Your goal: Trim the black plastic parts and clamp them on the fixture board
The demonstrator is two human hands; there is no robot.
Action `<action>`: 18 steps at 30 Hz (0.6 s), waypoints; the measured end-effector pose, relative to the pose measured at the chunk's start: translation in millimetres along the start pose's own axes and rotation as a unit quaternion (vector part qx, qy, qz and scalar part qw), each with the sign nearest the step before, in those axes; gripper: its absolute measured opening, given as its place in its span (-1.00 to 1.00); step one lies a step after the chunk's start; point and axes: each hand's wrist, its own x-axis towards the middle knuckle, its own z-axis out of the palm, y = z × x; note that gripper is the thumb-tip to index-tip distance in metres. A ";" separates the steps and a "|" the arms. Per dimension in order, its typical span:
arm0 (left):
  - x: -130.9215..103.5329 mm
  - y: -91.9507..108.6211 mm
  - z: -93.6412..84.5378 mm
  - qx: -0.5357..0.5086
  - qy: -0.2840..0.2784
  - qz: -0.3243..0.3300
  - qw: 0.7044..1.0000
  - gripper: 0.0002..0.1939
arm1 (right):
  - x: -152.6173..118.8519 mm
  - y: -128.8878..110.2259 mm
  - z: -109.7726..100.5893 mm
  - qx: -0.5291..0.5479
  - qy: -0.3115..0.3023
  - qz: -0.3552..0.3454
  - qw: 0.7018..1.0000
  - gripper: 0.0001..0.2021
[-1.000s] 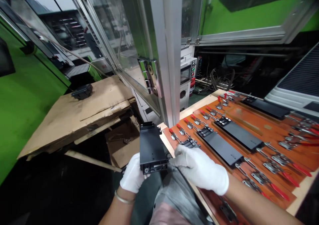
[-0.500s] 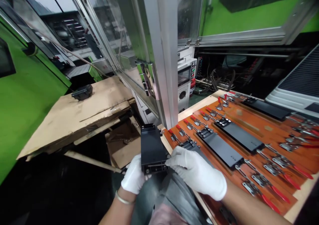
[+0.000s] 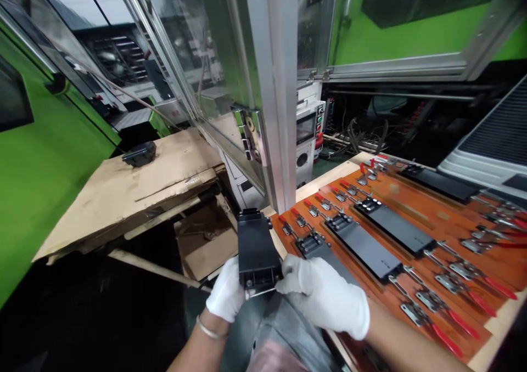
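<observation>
Hand L (image 3: 226, 291), hand R (image 3: 323, 295) curl against blk unit (image 3: 257, 246).

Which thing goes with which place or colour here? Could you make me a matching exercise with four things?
Things
1. Black case
2. Clamp handles
3. Small dark part
4. Clamp board

Places and colours
A. On the cardboard
B. Orange
C. In the gloved left hand
D. Red

Right pairs: 1-C, 2-D, 3-A, 4-B
</observation>
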 end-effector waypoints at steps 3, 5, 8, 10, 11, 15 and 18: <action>0.4 2.9 0.4 0.025 0.013 -0.019 0.999 -0.79 | -1.2 -1.2 -0.2 0.007 0.042 0.023 0.999 -0.65; 1.4 5.0 0.6 0.023 0.010 -0.027 0.999 -0.80 | -1.4 -2.4 -0.6 -0.014 0.043 0.030 0.998 -0.65; 3.5 7.2 0.5 -0.006 -0.021 -0.050 0.998 -0.85 | -0.1 -4.8 0.3 0.000 0.027 0.011 1.000 -0.65; 4.1 7.3 0.9 -0.015 -0.022 -0.073 0.997 -0.89 | 1.7 -6.0 2.0 0.009 0.047 0.006 0.999 -0.62; 4.1 7.0 1.4 -0.014 -0.019 -0.081 0.996 -0.90 | 2.6 -6.4 3.0 0.003 0.057 0.006 0.998 -0.62; 4.0 7.5 5.2 -0.018 -0.007 -0.075 0.997 -0.92 | 3.9 -6.8 6.5 -0.036 0.034 0.000 0.999 -0.66; 4.6 9.6 7.5 -0.020 0.004 -0.041 0.999 -0.87 | 2.2 -8.5 8.2 -0.036 0.034 0.011 0.999 -0.65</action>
